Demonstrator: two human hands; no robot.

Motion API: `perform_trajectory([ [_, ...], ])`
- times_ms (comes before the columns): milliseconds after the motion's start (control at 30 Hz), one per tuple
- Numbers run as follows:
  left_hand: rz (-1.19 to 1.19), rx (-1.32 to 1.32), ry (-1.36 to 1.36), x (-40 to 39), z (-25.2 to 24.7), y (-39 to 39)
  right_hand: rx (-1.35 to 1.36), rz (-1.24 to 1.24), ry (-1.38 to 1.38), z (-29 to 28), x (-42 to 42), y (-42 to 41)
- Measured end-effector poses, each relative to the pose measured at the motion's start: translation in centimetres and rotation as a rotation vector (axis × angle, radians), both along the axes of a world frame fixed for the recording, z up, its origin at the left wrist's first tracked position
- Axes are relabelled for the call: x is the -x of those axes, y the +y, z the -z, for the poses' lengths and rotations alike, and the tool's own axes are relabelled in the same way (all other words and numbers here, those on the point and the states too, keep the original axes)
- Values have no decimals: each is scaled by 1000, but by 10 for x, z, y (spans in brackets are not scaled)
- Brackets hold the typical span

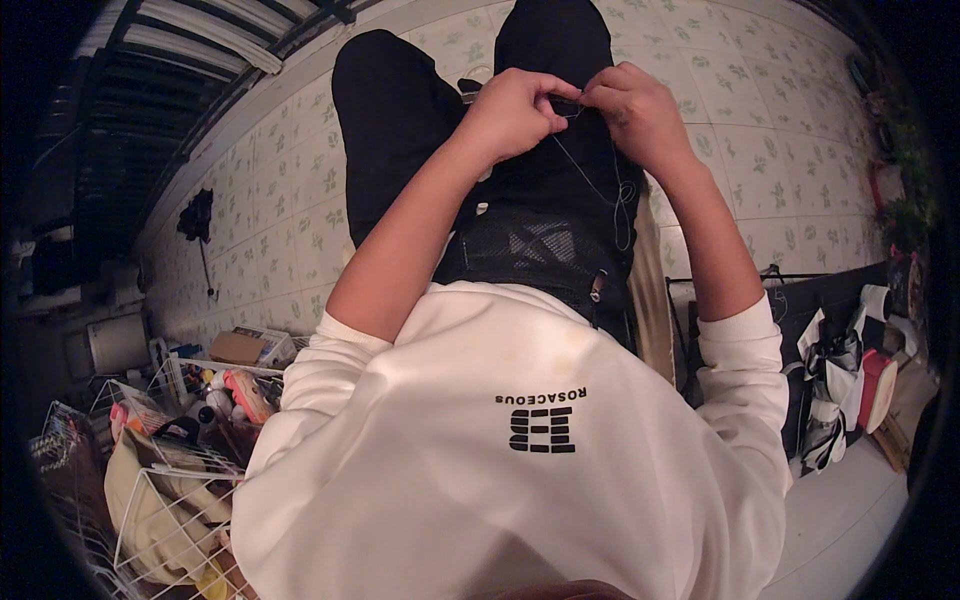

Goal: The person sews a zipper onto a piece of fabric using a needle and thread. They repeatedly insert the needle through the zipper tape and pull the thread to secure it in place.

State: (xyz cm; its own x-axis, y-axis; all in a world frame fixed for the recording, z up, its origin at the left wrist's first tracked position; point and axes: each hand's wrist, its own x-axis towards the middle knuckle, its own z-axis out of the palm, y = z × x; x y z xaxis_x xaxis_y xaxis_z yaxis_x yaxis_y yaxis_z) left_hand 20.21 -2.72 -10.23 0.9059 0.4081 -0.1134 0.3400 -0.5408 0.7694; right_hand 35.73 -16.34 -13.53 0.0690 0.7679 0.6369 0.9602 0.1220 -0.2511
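My left hand (pixel 517 112) is over my lap, its thumb and index finger apart, the index fingertip at the fingertips of my right hand (pixel 634 109). My right thumb and fingers pinch a thin pale thread (pixel 574 159); whether a needle is there is too small to tell. The thread runs down from between the hands and ends in loose loops across my black trousers (pixel 397 135). A black mesh piece (pixel 525 247) with a zip pull (pixel 598 285) lies at my waist, near the hem of my white sweatshirt.
White wire baskets (pixel 172 480) filled with clothes and shoes stand at the left, beside a cardboard box (pixel 236 348). A dark item with a stick (pixel 199 217) lies on the patterned tile floor (pixel 270 225). At right are a black-framed surface (pixel 795 292), a black-and-white item (pixel 829 390) and plants (pixel 911 202).
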Motion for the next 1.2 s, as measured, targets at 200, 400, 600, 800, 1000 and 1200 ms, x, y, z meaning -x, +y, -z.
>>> perform_trajectory([
  [200,19,-374,-162,-1,13,1,0,-28,104,1,-1,-1],
  [400,67,-524,-328,-2,18,5,-3,-75,233,8,-4,0],
  [600,54,-525,-359,-2,21,7,20,-45,28,0,-2,0],
  [800,19,-482,-358,-4,23,6,37,-36,13,-2,0,-2],
  [1000,20,-466,-358,-4,25,8,47,-73,87,-7,8,-4],
  [1200,37,-343,-342,-5,27,14,120,-124,169,-4,8,-5],
])
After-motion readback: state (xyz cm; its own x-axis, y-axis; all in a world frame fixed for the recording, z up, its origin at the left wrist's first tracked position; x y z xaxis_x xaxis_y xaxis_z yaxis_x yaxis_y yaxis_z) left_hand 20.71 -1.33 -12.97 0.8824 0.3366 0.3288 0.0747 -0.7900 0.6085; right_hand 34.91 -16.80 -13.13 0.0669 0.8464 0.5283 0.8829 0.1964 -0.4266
